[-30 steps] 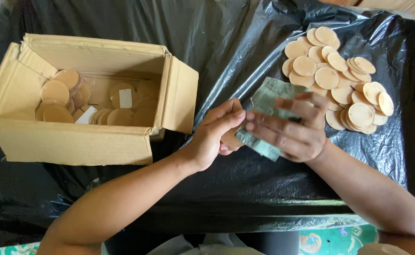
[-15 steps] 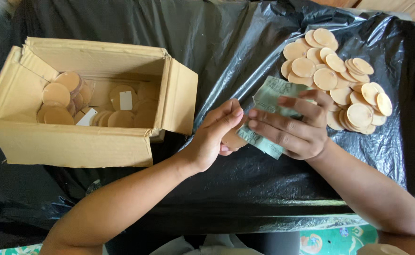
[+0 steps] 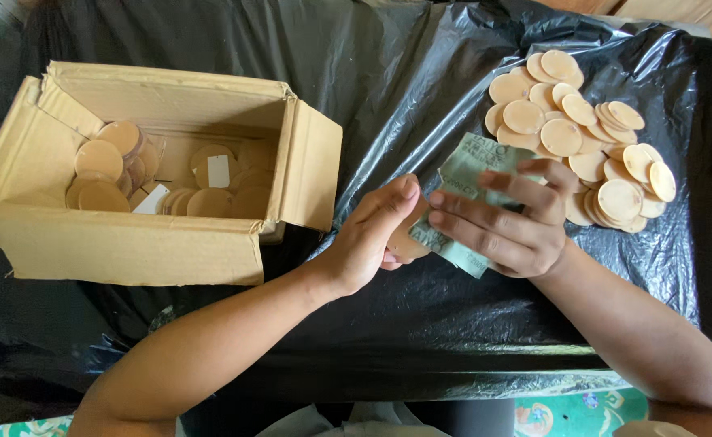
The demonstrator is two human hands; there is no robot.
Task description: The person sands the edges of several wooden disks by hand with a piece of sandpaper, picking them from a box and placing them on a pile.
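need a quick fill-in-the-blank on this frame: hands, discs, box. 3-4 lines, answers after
1. The right hand presses a pale green ____ against a round disc.
2. The left hand cups that tan disc from the ____ side.
3. The loose pile of discs lies on black ____ sheeting, right of both hands.
4. More discs sit inside the open ____ box.

Missing words: cloth; left; plastic; cardboard

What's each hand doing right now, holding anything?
Left hand: curled around a tan wooden disc, held at its edge.
Right hand: fingers spread, pressing a green sheet of abrasive paper against that disc.
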